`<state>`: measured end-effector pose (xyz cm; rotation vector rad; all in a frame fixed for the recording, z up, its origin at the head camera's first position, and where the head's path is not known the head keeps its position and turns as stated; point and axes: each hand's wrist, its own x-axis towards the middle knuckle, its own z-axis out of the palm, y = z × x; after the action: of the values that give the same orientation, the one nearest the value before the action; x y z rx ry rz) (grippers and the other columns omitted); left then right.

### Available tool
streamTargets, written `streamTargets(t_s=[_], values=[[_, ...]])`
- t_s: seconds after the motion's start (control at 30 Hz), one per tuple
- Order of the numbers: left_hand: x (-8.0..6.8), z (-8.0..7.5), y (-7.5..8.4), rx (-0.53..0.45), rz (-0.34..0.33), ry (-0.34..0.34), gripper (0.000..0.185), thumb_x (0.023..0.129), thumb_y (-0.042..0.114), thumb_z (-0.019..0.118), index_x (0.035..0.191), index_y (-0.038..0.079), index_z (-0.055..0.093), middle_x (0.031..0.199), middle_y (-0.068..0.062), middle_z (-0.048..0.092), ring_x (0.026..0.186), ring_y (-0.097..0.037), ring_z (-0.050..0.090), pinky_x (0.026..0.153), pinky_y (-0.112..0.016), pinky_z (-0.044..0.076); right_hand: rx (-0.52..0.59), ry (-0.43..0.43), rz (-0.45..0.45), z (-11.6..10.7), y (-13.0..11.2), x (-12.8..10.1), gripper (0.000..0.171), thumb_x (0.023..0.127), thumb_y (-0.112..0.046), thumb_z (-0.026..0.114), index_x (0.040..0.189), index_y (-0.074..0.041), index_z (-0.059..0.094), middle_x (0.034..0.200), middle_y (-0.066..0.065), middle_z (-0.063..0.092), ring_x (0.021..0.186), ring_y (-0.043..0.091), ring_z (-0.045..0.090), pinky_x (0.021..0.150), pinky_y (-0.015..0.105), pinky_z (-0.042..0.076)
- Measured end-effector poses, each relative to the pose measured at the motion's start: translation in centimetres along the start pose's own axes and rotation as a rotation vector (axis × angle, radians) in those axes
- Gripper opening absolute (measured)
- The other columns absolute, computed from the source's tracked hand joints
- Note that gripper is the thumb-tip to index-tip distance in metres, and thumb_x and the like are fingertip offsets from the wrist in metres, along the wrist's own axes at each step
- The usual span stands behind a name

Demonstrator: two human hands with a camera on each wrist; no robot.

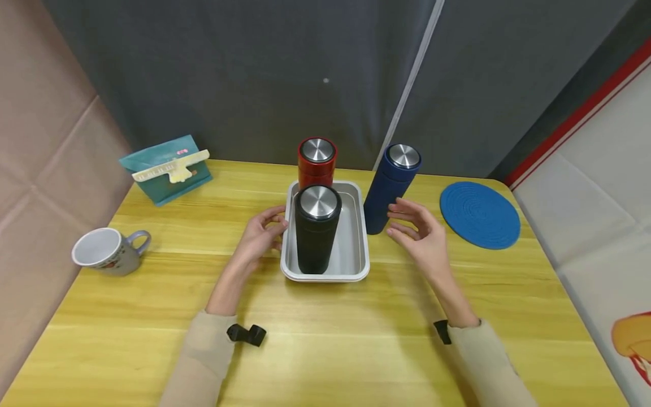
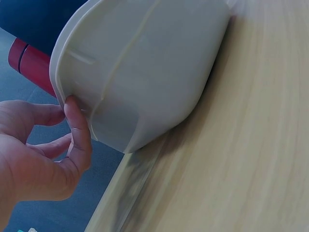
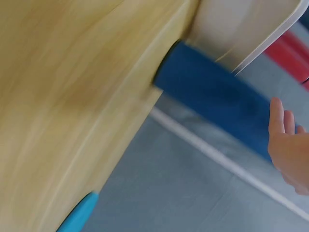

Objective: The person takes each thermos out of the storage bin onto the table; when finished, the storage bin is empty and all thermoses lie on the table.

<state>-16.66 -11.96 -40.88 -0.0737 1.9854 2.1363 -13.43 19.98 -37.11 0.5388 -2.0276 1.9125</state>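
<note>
Left hand (image 1: 256, 234): here it is, left of centre, thumb and forefinger pinching the rim of the tray (image 1: 351, 243).
Right hand (image 1: 419, 229): right of centre, fingers loosely bent and parted from the thumb, right up beside the blue flask (image 1: 383, 195); whether they touch, I cannot tell.
Tray: mid-frame, pale grey and smooth, rounded corners, raised lip, sitting on the wood-grain counter (image 1: 325, 345).
In the tray: the matt black flask (image 1: 316, 243) stands at the front, the red flask (image 1: 315, 169) right behind, partly hidden.
Blue flask: a tall cylinder upright just outside the tray's right edge, shiny metal on its round cap, same as the other two.
Far right: a flat, round blue mat (image 1: 480, 215) with ringed texture.
Far left: a patterned mug (image 1: 117, 257), and above it a teal pouch (image 1: 170, 189) with a cream clip (image 1: 173, 168).
</note>
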Motion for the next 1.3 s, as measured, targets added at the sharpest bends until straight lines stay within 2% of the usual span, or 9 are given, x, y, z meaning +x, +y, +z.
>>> streamTargets(t_s=[0.27,0.33,0.57,0.77,1.3], values=[[0.0,-0.1,0.3,0.003,0.013,-0.001,0.044,0.096,0.000,0.053,0.139,-0.001,0.046,0.109,-0.013,0.049,0.075,-0.014,0.055,0.054,-0.025,0.053,0.067,-0.162,0.015,4.3,-1.3,0.3,0.055,0.076,0.018,0.071,0.127,0.008,0.054,0.124,0.025,0.057,0.109,0.037,0.057,0.090,0.040,0.051],[-0.2,0.0,0.3,0.006,0.006,-0.006,0.044,0.096,0.000,0.053,0.139,-0.001,0.045,0.110,-0.013,0.049,0.074,-0.013,0.055,0.054,-0.025,0.053,0.076,-0.184,0.018,5.2,-1.3,0.2,0.055,0.075,0.019,0.072,0.126,0.008,0.054,0.124,0.023,0.057,0.110,0.038,0.056,0.091,0.041,0.051],[-0.4,-0.1,0.1,0.001,0.019,0.011,0.044,0.095,0.001,0.054,0.139,0.000,0.046,0.111,-0.014,0.048,0.071,-0.012,0.055,0.052,-0.024,0.052,0.099,-0.225,0.081,8.0,-1.0,0.5,0.063,0.074,0.013,0.076,0.131,0.004,0.051,0.128,0.015,0.055,0.116,0.027,0.055,0.095,0.041,0.049],[-0.3,0.0,0.0,0.000,0.027,0.005,0.046,0.094,0.000,0.055,0.139,-0.002,0.045,0.109,-0.013,0.049,0.071,-0.012,0.056,0.052,-0.025,0.052,0.070,-0.236,0.120,8.9,-0.8,0.3,0.070,0.071,0.013,0.079,0.134,0.002,0.049,0.127,0.013,0.054,0.116,0.024,0.053,0.094,0.035,0.050],[-0.1,0.1,-0.2,0.000,0.025,0.007,0.044,0.095,0.000,0.054,0.138,0.000,0.046,0.108,-0.012,0.049,0.070,-0.011,0.057,0.052,-0.026,0.052,-0.017,-0.252,0.083,9.6,-0.7,0.3,0.073,0.071,0.008,0.081,0.135,-0.003,0.047,0.126,0.011,0.056,0.112,0.022,0.055,0.091,0.036,0.052]])
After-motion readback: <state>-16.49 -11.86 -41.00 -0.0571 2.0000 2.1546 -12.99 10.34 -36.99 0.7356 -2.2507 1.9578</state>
